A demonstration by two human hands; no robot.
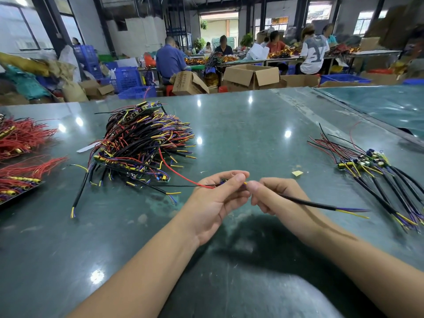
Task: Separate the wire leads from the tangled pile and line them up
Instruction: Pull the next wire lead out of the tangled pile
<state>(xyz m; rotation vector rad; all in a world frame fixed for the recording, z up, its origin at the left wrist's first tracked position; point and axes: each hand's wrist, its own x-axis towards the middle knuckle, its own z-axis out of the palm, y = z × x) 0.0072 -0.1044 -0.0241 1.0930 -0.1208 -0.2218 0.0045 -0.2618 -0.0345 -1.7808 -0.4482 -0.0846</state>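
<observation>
Held just above the bench (pixel 252 125) between both hands, one wire lead (pixel 307 203) pinched by left hand (pixel 219 198) and right hand (pixel 273 196), black cable running rightward toward the lined-up row (pixel 376 177) nearer the right hand, tangled pile (pixel 142 143) left.

This is a factory assembly hall: long green worktables (pixel 252 125) heaped with wire piles (pixel 146 138), seated workers (pixel 171 59) sorting more at benches behind, open cardboard boxes (pixel 252 75), blue plastic crates (pixel 127 78), bare walls and large industrial windows (pixel 25 31).
</observation>
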